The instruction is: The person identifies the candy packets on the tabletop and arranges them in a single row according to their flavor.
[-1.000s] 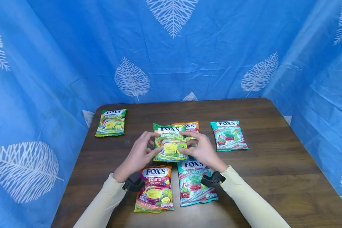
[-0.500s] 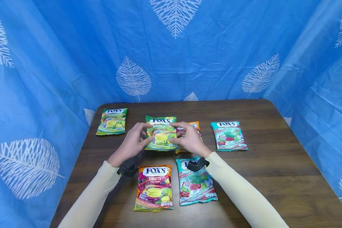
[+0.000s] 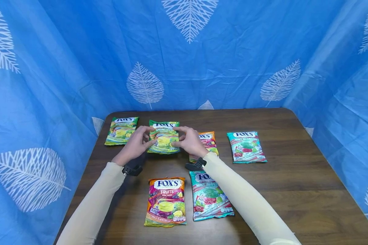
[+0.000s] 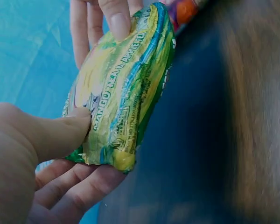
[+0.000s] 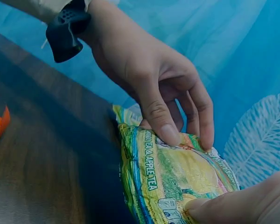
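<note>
Both hands hold a green and yellow Spring Tea candy bag by its two sides, over the back left of the table. My left hand pinches its left edge, the thumb on the front and the fingers behind, as the left wrist view shows. On the opposite edge my right hand pinches it the same way. In the left wrist view the bag is tilted above the table. Another Spring Tea bag lies just left of the left hand. Partly behind the right hand lies an orange Fruits candy bag.
Nearer the front lie a larger Fruits bag and a Mint Blossom bag, the latter partly under the right forearm. A second Mint Blossom bag lies at the right. Blue leaf-print cloth hangs round the wooden table.
Both hands have carried the held Spring Tea bag left and toward the back of the table. The front Mint Blossom bag's top and part of the orange Fruits bag have come into view.
</note>
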Motion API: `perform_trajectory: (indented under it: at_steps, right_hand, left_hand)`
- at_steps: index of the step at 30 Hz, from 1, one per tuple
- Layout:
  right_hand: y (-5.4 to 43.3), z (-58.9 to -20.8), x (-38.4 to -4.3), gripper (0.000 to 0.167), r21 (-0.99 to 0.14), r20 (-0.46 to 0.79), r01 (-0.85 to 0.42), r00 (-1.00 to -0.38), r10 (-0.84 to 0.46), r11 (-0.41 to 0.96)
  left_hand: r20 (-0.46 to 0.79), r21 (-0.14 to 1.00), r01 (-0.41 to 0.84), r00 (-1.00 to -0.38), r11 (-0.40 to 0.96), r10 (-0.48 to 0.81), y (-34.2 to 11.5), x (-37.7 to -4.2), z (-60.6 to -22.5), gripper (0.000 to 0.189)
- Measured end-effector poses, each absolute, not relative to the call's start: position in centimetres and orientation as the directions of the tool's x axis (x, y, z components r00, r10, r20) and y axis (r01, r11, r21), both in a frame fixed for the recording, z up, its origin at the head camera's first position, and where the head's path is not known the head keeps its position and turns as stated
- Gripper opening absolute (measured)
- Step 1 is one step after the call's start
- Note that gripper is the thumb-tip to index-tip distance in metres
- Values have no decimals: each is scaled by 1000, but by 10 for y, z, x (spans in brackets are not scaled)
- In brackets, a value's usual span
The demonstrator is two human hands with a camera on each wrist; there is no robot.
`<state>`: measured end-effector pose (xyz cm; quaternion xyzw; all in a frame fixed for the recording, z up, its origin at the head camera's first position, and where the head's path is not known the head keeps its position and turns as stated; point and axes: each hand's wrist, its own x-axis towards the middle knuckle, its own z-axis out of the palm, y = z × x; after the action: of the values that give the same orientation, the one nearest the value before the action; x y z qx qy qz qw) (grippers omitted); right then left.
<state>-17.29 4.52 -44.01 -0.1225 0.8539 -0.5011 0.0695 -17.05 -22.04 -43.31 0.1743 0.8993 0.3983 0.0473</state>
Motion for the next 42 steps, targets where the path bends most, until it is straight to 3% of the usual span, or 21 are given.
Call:
perform_trajectory:
  at_steps: [21, 42]
  right_hand:
    - [5, -458, -221, 62, -883, -88, -39, -965, -247, 468]
    - [-32, -469, -241, 71, -850, -104, -50, -960, -259, 524]
  left_hand:
    - [14, 723, 224, -951, 653, 310, -246, -212, -453, 46]
    - [-57, 659, 153, -966, 737, 251, -260, -236, -456, 43]
